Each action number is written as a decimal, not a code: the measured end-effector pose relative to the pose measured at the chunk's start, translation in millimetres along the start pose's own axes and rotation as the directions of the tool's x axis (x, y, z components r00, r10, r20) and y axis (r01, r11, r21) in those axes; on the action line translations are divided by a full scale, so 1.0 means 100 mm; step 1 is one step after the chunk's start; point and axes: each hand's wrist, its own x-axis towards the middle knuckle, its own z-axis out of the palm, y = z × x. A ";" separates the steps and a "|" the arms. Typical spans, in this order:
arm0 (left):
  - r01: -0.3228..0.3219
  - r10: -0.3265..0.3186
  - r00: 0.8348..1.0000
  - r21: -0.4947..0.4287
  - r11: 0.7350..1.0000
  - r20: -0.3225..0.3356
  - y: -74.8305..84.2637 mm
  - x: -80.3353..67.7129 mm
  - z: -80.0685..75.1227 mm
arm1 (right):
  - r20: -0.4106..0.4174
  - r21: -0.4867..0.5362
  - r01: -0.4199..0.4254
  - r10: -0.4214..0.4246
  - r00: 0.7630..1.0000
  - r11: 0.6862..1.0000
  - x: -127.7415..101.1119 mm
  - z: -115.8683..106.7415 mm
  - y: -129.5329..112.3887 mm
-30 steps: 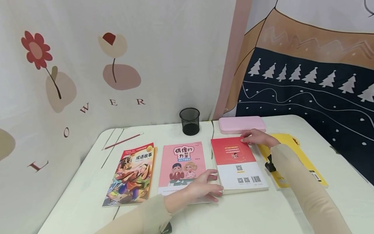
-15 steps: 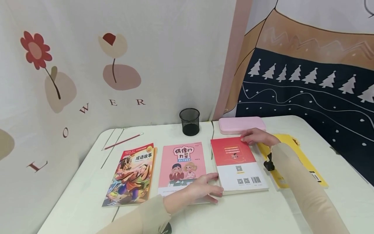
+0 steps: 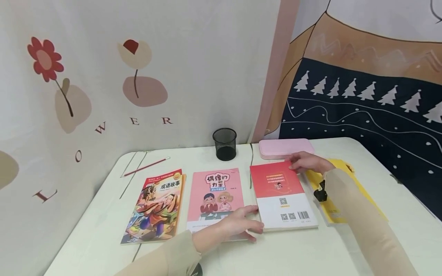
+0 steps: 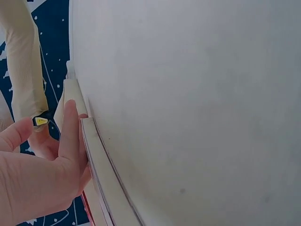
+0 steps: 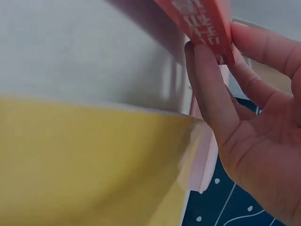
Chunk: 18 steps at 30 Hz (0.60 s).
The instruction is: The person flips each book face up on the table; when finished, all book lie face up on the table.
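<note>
A red-and-white book point(image 3: 288, 210), back cover up, lies right of center in the head view. My right hand point(image 3: 310, 163) pinches its top right corner. In the right wrist view the red spine point(image 5: 207, 28) sits between thumb and fingers, raised off the table. My left hand point(image 3: 238, 224) reaches over the lower right part of a pink book point(image 3: 215, 184), its fingertips touching the red-and-white book's lower left edge. Seen from the left wrist, the left hand point(image 4: 47, 174) has its fingers extended beside the page edges.
A comic-style storybook point(image 3: 155, 211) lies at the left, below a red pencil point(image 3: 146, 166). A black mesh pen cup point(image 3: 225, 144) and a pink pencil case point(image 3: 286, 148) stand at the back. A yellow book point(image 3: 333, 216) lies partly under the right forearm.
The top right corner of the red-and-white book has risen slightly with my right hand, which has shifted a little to the right. My left hand stays nearly in place.
</note>
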 end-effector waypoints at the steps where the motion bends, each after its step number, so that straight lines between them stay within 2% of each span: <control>1: -0.003 0.003 1.000 0.000 1.000 0.000 0.00 0.00 0.00 | -0.001 -0.008 0.000 0.000 1.000 1.000 -0.01 -0.01 0.00; 6: -0.005 0.005 1.000 -0.014 1.000 -0.008 0.00 0.00 -0.01 | -0.012 -0.039 0.050 -0.050 0.999 0.998 -0.10 -0.07 -0.03; 13: -0.015 0.013 0.999 -0.052 0.999 -0.034 -0.01 0.01 -0.01 | -0.020 0.021 0.139 -0.138 0.990 0.990 -0.17 -0.09 0.01; 18: -0.011 0.008 0.998 -0.040 0.999 -0.068 -0.01 0.03 0.00 | -0.044 0.077 0.182 -0.179 0.983 0.980 -0.19 -0.09 0.07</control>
